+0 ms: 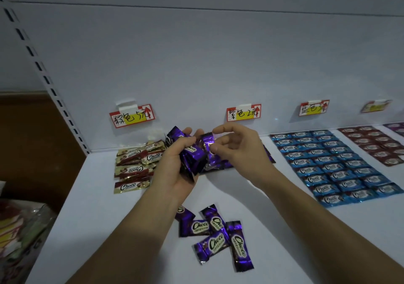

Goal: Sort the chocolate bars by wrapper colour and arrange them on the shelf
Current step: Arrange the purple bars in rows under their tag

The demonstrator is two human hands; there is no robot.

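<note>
Left hand [172, 165] is palm-up above the shelf [109, 218], its fingers curled round a bundle of purple bars [192, 154]. Right hand [240, 148] is just beside it, fingertips curled onto one purple bar [207, 144] at the top of that bundle. Loose purple bars [218, 233] lie nearer the shelf's front edge. Gold-brown bars [135, 163] are piled to the left, and blue bars [332, 165] lie in neat rows to the right.

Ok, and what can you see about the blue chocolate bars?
The blue chocolate bars are small shiny foil packets with crimped ends and white "Choco" lettering on a dark patch. They lie flat in a neat grid, three across, on the white shelf, below a red-and-yellow tag. Only the shelf and each other touch them.
</note>
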